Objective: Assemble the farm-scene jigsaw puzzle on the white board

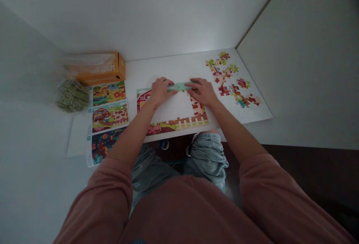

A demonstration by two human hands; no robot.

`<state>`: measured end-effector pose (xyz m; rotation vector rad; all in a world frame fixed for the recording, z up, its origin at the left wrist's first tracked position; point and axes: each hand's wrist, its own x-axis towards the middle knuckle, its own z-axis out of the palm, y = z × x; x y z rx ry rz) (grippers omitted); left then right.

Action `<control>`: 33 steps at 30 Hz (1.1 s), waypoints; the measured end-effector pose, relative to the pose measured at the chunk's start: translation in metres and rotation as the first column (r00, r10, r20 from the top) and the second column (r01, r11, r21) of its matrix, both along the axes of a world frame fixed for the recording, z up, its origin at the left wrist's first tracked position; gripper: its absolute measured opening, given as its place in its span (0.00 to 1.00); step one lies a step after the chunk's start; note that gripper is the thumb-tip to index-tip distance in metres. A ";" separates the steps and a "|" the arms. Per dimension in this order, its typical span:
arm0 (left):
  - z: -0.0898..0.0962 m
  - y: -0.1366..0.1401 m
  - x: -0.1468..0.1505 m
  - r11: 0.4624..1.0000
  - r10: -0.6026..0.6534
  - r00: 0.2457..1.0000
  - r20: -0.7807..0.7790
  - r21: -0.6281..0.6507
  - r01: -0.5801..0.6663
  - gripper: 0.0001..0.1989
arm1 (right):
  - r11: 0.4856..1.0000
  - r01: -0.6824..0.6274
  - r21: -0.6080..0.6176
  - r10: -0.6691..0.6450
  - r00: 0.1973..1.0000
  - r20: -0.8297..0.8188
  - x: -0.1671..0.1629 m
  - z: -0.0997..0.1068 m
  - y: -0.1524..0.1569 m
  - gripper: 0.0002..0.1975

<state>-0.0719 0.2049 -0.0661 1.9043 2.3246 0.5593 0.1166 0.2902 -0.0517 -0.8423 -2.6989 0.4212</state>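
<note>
A jigsaw puzzle border [168,127] lies on the white table, its centre bare, showing part of a red barn, a spotted cow and a white fence. At its far side runs a row of pale green puzzle pieces [181,87]. My left hand [160,91] has its fingers and thumb closed around the left part of this row. From the other side, my right hand [203,91] grips the right part between thumb and fingers. The fingertips cover some of the pieces and their joints.
Loose and partly joined puzzle pieces [221,79] are scattered on the right of the table. At left lie a picture sheet [110,115], an orange box [98,75] and a clear plastic bag of green pieces [72,96]. White walls bound the back and right.
</note>
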 end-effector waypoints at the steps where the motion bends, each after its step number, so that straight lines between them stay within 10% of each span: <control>1: 0.000 0.001 0.000 1.000 -0.015 1.000 -0.004 -0.009 0.015 0.17 | 1.000 0.007 -0.008 -0.006 1.000 0.004 0.000 0.001 0.000 0.18; 33: 0.021 -0.007 0.021 0.996 -0.090 0.980 -0.178 -0.006 0.091 0.15 | 0.999 -0.021 -0.035 0.018 0.996 -0.082 0.001 -0.009 0.009 0.19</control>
